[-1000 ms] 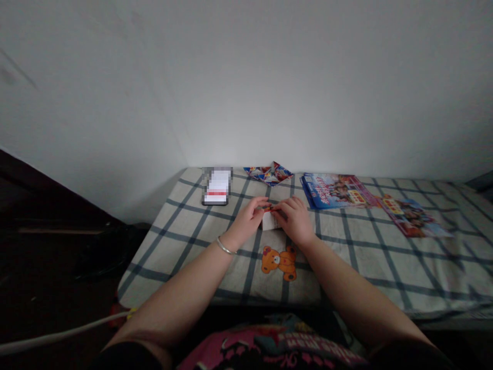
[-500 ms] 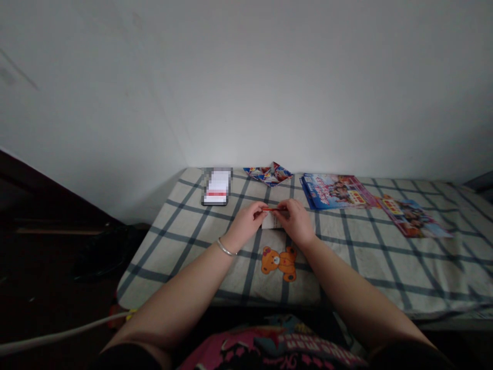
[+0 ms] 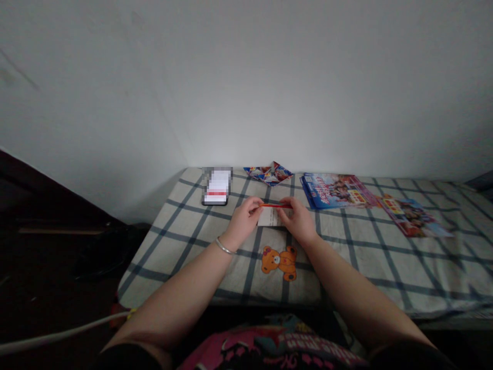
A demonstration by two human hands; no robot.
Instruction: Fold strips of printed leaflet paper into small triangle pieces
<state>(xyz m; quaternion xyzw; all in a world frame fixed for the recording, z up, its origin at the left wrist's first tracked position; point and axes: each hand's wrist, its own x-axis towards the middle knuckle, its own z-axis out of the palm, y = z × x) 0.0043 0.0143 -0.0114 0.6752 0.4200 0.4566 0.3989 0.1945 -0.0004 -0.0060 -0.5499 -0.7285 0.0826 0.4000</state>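
Between my two hands is a small piece of folded paper (image 3: 268,218), white with some print on the near face and a red-orange edge along the top. My left hand (image 3: 248,215), with a silver bangle at the wrist, pinches its left end. At the right end, the fingers of my right hand (image 3: 296,218) are closed on the paper and cover part of it. Just beyond my hands lies a folded, colourful paper piece (image 3: 269,173) with pointed corners, near the wall.
A phone (image 3: 216,187) with a lit, blurred screen lies at the back left. Glossy printed sheets (image 3: 337,191) are stacked to the right, with another sheet (image 3: 416,217) beside them. The checked tablecloth (image 3: 181,241) bears an orange bear print (image 3: 279,262). A white wall (image 3: 269,82) stands behind.
My hands have spread slightly apart along the paper. More of its white printed face and red edge now shows between them.
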